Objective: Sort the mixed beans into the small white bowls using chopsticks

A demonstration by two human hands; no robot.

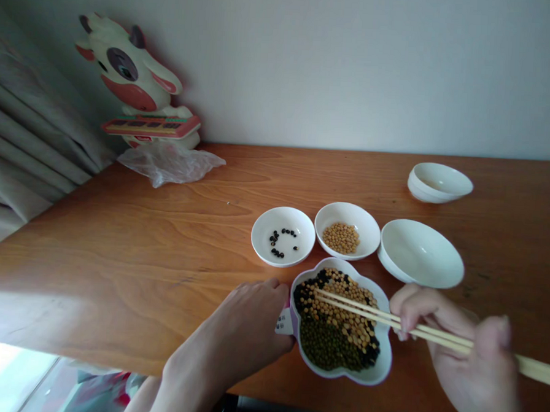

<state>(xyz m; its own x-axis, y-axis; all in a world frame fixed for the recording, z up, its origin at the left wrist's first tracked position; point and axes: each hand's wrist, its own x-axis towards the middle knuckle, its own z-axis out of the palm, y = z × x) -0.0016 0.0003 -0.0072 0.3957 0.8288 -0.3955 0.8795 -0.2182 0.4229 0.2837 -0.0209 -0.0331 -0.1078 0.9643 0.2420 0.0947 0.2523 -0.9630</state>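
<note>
My left hand (pixel 245 327) is curled against the left rim of a flower-shaped white dish (pixel 340 374), beside a small printed white label (pixel 284 322). The dish holds mixed black beans, yellow soybeans and green mung beans (pixel 333 329). My right hand (pixel 461 351) grips wooden chopsticks (pixel 380 316), their tips over the beans. Just beyond the dish, a white bowl (pixel 297 219) holds several black beans (pixel 280 240), and another white bowl (pixel 348 216) holds yellow soybeans (pixel 341 238). A larger white bowl (pixel 420 253) to the right shows no beans.
The wooden table (pixel 129 254) ends at a wall at the back. Stacked white bowls (pixel 437 182) stand far right. At back left are a cow-shaped toy (pixel 134 82) and a crumpled plastic bag (pixel 166 163). A grey curtain (pixel 29 138) hangs left.
</note>
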